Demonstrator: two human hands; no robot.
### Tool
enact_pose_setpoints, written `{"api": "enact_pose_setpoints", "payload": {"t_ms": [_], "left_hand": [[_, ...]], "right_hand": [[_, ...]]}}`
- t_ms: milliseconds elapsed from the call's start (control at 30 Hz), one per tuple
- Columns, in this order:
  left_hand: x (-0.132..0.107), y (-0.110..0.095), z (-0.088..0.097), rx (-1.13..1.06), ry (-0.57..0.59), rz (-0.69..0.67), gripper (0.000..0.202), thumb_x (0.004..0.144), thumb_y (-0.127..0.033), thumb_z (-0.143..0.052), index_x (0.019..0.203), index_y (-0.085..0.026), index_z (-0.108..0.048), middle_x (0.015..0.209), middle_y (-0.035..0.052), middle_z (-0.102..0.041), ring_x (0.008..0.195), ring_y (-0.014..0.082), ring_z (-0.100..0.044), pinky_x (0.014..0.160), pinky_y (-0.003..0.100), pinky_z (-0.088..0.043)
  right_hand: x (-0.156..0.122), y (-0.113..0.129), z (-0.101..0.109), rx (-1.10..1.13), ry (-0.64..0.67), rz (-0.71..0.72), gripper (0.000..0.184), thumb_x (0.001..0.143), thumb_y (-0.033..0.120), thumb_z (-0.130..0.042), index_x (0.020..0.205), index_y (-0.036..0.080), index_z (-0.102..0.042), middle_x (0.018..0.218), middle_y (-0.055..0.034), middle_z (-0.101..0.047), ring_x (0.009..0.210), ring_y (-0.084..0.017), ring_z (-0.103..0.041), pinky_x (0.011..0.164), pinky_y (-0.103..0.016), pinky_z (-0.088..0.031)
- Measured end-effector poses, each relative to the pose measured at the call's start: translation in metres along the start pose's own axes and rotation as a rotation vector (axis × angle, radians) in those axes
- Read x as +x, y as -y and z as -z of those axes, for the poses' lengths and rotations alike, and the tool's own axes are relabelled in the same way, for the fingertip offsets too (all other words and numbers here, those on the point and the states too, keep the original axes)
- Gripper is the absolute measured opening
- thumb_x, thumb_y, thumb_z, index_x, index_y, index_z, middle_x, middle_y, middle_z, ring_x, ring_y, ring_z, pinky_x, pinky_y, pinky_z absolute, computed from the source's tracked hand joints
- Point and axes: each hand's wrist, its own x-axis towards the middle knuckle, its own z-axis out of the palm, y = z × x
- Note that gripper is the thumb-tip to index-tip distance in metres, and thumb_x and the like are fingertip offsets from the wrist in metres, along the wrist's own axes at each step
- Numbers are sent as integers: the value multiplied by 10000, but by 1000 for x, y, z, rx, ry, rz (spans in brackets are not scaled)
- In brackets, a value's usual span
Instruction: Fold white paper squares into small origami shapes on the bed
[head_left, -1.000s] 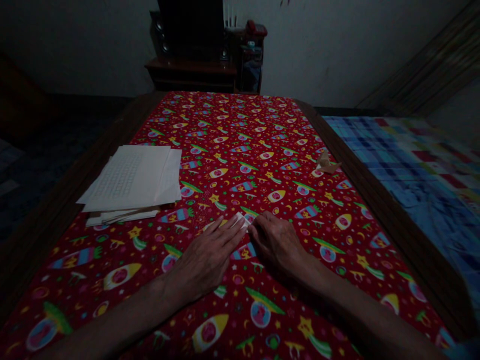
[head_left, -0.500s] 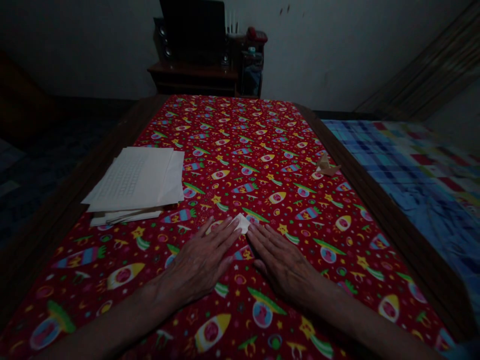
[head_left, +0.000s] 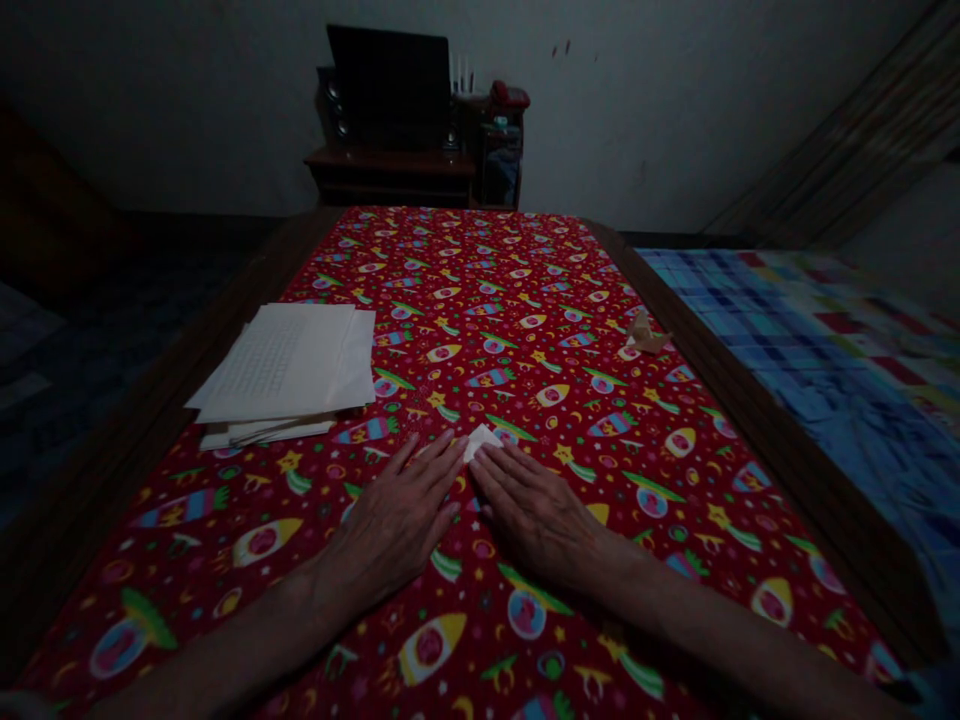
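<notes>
A small folded piece of white paper (head_left: 480,438) lies on the red patterned tablecloth (head_left: 480,590), partly covered by fingers. My right hand (head_left: 532,500) rests flat over its lower right part, fingers stretched out and pointing up and left. Just left of the paper, my left hand (head_left: 409,505) lies flat with its fingers extended and the tips at the paper's left edge. Whether those left fingertips touch the paper I cannot tell. How far the paper reaches beneath the right fingers is hidden.
Left of my hands is a stack of white paper sheets (head_left: 281,365), the top one bearing a faint printed grid. A folded brown paper piece (head_left: 646,335) sits near the right edge. Beyond the table stand a dark monitor (head_left: 390,85) and a red telephone (head_left: 510,95).
My right hand has slid left, over more of the white paper. My left hand has shifted slightly left, off the paper's left part. The camera view has tipped up a little.
</notes>
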Motion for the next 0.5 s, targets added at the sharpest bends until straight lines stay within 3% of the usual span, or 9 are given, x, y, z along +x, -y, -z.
{"api": "enact_pose_setpoints", "payload": {"t_ms": [267,400,500], "left_hand": [[-9,12,1,-21,-57,8,409,914,-163,-386,1317,-125,-441,1392,79,-451,1311,240,-366,1075,459,-321],[-3,18,-3,-151,-135,16,355,915,-151,-396,1251,-117,-504,1311,97,-530,1227,214,-462,1026,400,-405],[4,22,-3,-262,-163,72,334,905,-134,-423,1221,-138,-529,1211,90,-580,1119,201,-520,966,371,-455]], "right_hand": [[-14,-17,-6,134,-46,7,542,868,46,-354,1402,70,-270,1345,-165,-474,1310,-218,-361,1039,-426,-409],[0,-15,3,73,2,-46,393,886,90,-414,1279,93,-420,1174,-140,-602,1146,-234,-515,936,-417,-473],[21,-15,6,39,23,-71,267,881,116,-468,1146,105,-498,1049,-131,-633,1034,-239,-544,861,-394,-487]]}}
